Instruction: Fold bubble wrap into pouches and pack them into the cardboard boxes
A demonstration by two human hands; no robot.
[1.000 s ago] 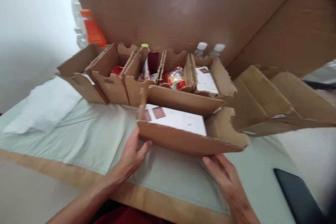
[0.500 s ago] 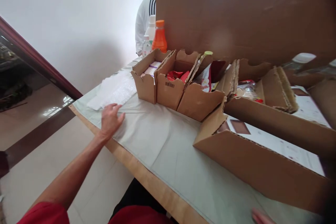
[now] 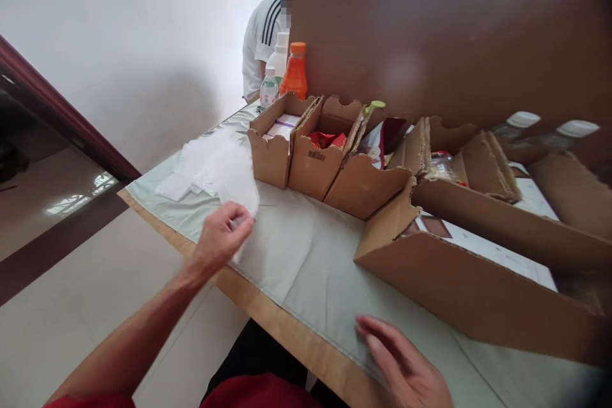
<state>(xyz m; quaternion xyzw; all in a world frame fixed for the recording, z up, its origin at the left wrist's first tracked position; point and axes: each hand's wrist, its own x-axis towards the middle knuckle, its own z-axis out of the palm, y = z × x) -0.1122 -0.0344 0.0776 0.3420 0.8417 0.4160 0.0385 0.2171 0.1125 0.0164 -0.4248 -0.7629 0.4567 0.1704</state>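
My left hand (image 3: 224, 236) pinches the near corner of a white translucent bubble-wrap sheet (image 3: 235, 175), which is lifted off a pile of similar sheets (image 3: 184, 169) at the left of the table. Below the lower middle of the view, my right hand (image 3: 404, 363) hovers near the table's front edge, fingers apart and nothing in them. Between the hands lies the pale green table cloth (image 3: 306, 255).
Cardboard bins (image 3: 313, 169) stand in a row, holding boxes and packets. A larger bin (image 3: 459, 287) sits at the right front. Behind are an orange bottle (image 3: 295, 73), other bottles, a tall cardboard panel (image 3: 421, 32) and a person in white (image 3: 258, 38).
My left hand has closed on a sheet and drawn it rightward off the pile. My right hand has come further into view from the lower right.
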